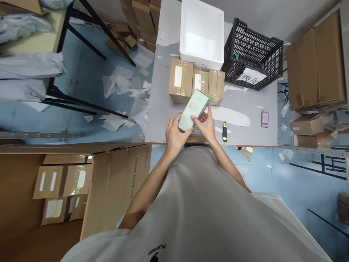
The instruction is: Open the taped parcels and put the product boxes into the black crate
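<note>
A light green printed carton (191,109) is held tilted above the near part of the grey table, between both hands. My left hand (175,133) grips its lower left end, fingers curled round the edge. My right hand (205,125) holds its right side, with the thumb on the front face. Just beyond it stand three taped cardboard boxes: a left one (180,78), a middle one (200,79) and a right one (216,84). To the right of my right hand lies a black and yellow box cutter (224,132). Something brown beneath the hands is mostly hidden.
A white foam box (201,32) and a black plastic crate (252,54) stand at the table's back. A phone-like pink object (264,119) lies on the right. Left of me, a large open carton (117,182) holds several boxes. Paper scraps (120,82) litter the floor.
</note>
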`<state>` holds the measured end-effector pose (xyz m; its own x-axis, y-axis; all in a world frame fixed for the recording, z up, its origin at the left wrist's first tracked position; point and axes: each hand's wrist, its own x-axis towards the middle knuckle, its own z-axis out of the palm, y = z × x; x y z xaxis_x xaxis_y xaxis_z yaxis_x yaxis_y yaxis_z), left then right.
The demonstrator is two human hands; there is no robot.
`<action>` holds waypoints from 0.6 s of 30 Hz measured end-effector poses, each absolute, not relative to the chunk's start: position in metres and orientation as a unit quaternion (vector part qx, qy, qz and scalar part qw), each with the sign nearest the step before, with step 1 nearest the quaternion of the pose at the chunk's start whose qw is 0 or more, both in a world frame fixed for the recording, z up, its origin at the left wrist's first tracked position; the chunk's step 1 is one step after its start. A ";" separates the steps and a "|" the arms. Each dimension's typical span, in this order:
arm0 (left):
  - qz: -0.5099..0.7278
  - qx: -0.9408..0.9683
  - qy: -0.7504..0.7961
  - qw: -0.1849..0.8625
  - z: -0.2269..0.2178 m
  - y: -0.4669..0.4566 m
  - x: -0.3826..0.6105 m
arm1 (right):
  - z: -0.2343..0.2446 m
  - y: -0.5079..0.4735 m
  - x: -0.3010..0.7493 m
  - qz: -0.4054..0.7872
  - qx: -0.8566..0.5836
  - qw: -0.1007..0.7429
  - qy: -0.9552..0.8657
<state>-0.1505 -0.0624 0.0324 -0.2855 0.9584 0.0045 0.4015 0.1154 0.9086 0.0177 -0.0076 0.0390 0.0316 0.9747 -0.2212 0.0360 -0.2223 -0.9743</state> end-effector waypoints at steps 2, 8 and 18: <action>0.427 0.533 0.666 0.300 0.033 -0.066 -0.152 | 0.036 -0.004 0.023 0.525 -0.565 0.445 -0.455; 0.449 0.474 0.636 0.412 0.027 -0.072 -0.154 | 0.035 0.002 0.045 0.481 -0.551 0.465 -0.499; 0.534 0.049 0.536 0.652 0.003 -0.015 -0.163 | 0.054 -0.080 0.048 0.219 -0.430 0.361 -0.798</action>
<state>-0.1628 -0.0152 0.0033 -0.1457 0.7485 -0.6469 -0.6442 0.4245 0.6363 0.0482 -0.0799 0.0544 -0.3700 0.8444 0.3874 0.5289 0.5343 -0.6594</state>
